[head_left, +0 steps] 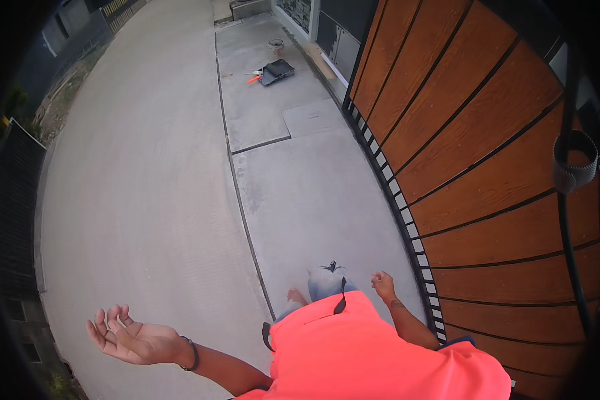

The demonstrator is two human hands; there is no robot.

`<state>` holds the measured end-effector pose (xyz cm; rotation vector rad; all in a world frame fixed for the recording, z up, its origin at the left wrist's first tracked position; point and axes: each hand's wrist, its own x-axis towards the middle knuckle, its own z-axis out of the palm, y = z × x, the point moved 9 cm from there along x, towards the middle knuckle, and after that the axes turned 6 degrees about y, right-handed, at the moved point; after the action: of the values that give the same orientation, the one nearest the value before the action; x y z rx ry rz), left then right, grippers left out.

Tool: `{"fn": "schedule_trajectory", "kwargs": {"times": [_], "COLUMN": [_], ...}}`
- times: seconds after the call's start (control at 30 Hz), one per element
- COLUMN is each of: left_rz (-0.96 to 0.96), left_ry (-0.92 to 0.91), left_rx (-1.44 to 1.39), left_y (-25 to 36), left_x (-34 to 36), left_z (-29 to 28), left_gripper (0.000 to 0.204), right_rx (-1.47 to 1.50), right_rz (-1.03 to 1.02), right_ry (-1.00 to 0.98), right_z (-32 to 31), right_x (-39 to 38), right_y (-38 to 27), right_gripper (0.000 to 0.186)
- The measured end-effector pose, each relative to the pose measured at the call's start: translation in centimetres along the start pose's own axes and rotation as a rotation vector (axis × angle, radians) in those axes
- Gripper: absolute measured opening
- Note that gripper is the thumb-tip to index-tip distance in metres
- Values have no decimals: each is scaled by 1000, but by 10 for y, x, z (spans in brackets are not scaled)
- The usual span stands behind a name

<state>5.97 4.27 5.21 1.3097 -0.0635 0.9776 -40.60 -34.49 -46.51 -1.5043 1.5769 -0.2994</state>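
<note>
My left hand (135,337) is held out over the pale concrete road (147,220), palm up and empty. Its fingers are apart and slightly bent, and a dark band circles the wrist. Close to my right side, my right hand (383,284) hangs with its fingers curled in, and nothing shows in it. The nearest thing to that hand is a gate (493,227) of brown wood-look slats in a black frame; the hand does not touch it. Below me are a bright coral shirt (373,347) with black straps, light blue jeans and a bare foot (296,295).
Farther along the concrete strip (307,180) lies a black tray (277,71) with an orange-handled tool (254,79) at its edge. A small container (275,46) stands beyond it. A black cord with a grey cuff (575,162) hangs at the right. A dark fence (20,200) borders the far left.
</note>
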Motion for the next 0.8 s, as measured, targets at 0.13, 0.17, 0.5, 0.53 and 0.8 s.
{"fn": "schedule_trajectory", "kwargs": {"times": [0.13, 0.17, 0.5, 0.53, 0.8], "left_rz": [-92, -66, -256, -395, -1210], "left_ry": [-469, -564, -1377, -1327, -451], "left_rx": [16, 2, 556, 608, 1879], "left_y": [-112, -137, -544, -593, -779], "left_x": [-76, -95, -252, -246, -169], "left_z": [201, 242, 444, 418, 226], "left_gripper": [62, 67, 99, 101, 98], "right_rx": [-254, -275, 155, 146, 375], "right_rz": [676, 776, 241, 52, -275], "right_ry": [-434, -469, -135, -113, 62], "right_z": [55, 66, 190, 191, 225], "right_x": [-58, -55, 394, 448, 712], "right_y": [123, 130, -310, -395, -781], "right_gripper": [22, 22, 26, 28, 28]}}
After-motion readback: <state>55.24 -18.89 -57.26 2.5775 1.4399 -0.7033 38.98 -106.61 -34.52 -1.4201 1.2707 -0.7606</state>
